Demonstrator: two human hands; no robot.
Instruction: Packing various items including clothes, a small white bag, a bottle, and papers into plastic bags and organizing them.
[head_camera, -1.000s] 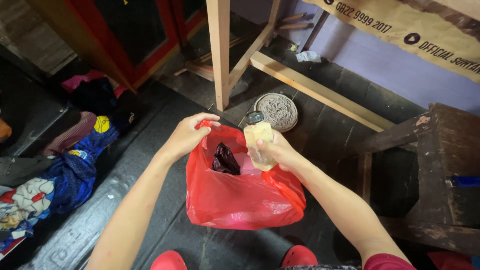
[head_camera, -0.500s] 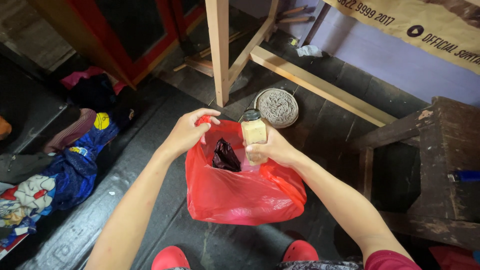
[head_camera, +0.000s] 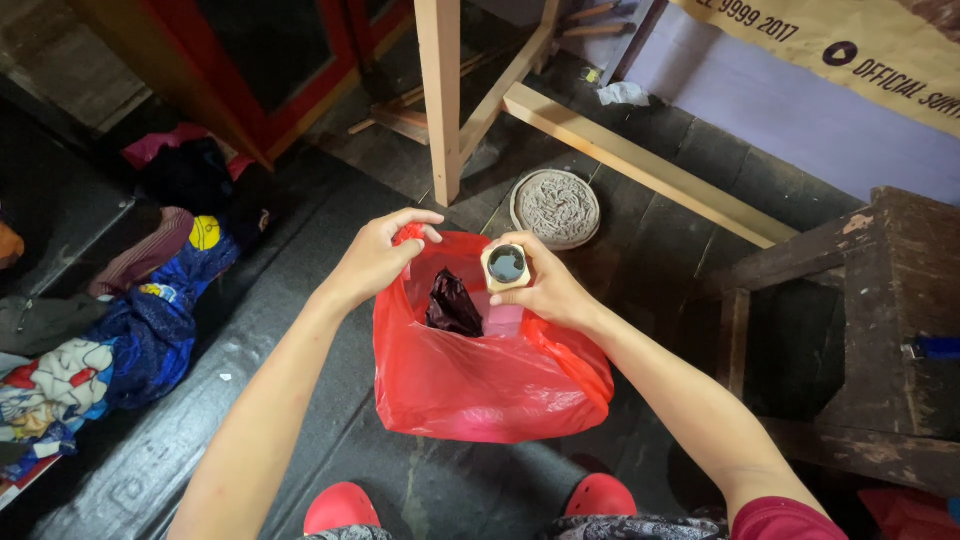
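Bottle (head_camera: 506, 267): small, pale cream contents, dark cap facing the camera; centre of frame, upright over the mouth of the red plastic bag (head_camera: 480, 375). Right hand (head_camera: 545, 291) holds it, fingers wrapped round the body just below the cap. Looks rigid and smooth, probably light to moderate in weight and possibly breakable; best gripped round the body, as here.

Red plastic bag: thin, soft, crinkled film, hanging at centre frame above the floor. Left hand (head_camera: 375, 262) pinches its upper left rim between thumb and fingertips, holding the mouth open. Limp material; likely to collapse if the rim is let go.

Dark crumpled wrapper (head_camera: 452, 304): inside the bag, just left of the bottle, partly filling the opening.

Surroundings: round woven mat (head_camera: 556, 208) on the dark floor just above the bottle; pale wooden frame legs (head_camera: 440, 100) at upper centre; dark wooden bench (head_camera: 880, 330) at right; heap of patterned clothes (head_camera: 110, 330) at left; red slippers (head_camera: 340, 508) at the bottom edge.
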